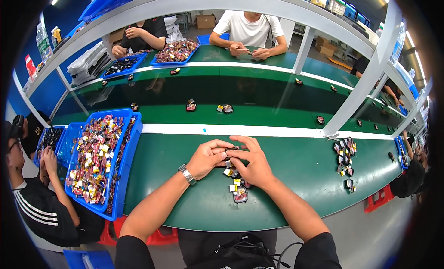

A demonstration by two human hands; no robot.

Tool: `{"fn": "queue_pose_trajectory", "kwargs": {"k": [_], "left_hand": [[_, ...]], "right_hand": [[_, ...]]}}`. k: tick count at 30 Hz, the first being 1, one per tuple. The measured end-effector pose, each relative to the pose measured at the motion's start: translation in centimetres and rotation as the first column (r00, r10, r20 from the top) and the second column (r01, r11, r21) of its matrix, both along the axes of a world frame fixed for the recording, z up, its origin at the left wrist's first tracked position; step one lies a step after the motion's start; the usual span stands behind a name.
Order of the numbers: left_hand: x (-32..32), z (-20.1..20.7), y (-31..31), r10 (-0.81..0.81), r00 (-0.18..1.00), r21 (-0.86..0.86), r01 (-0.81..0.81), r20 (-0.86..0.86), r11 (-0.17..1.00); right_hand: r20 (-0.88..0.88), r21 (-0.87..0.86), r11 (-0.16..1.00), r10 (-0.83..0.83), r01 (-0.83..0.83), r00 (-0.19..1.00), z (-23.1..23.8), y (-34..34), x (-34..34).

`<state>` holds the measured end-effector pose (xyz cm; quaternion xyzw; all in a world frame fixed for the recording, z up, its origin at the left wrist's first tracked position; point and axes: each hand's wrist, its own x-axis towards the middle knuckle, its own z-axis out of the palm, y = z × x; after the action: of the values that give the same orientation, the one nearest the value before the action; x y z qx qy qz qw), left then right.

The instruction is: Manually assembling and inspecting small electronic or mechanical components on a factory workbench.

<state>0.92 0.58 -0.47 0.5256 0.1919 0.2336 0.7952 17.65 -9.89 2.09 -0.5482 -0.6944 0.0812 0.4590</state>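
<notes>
Above the green work surface, my left hand and my right hand meet with their fingertips closed on a small black part. Fingers cover most of that part, so its exact kind is hidden. A silver watch is on my left wrist. Just below my hands lie several small black assemblies with white and yellow pieces; the nearest assembly has a clear-looking window and a white block. My right hand partly covers the upper ones.
At left stands a blue tray heaped with wired parts. A cluster of black assemblies lies to the right. Beyond a white rail, a green conveyor carries scattered assemblies. A white post rises at right. Co-workers sit opposite and beside me.
</notes>
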Motion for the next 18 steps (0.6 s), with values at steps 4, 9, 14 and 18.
{"fn": "queue_pose_trajectory", "kwargs": {"k": [4,9,14,18], "left_hand": [[-0.22,-0.2,0.47,-0.027,0.997,-0.031,0.029,0.073,0.999],[-0.34,-0.69,0.65,-0.06,0.986,-0.066,0.071,0.157,0.995],[-0.13,-0.59,0.36,-0.076,0.978,-0.096,0.096,0.197,0.991],[-0.09,-0.72,0.25,-0.061,0.979,-0.094,0.08,0.193,0.992]], "right_hand": [[-0.026,0.052,0.999,0.0,0.001,1.0,0.31,0.26,-0.4],[0.043,0.23,0.97,-0.091,0.078,0.995,0.29,0.29,-0.95],[0.059,0.21,0.974,-0.094,0.08,0.994,0.47,-0.06,-0.5],[0.003,0.149,0.986,-0.07,0.069,0.998,0.12,0.14,-0.64]]}}
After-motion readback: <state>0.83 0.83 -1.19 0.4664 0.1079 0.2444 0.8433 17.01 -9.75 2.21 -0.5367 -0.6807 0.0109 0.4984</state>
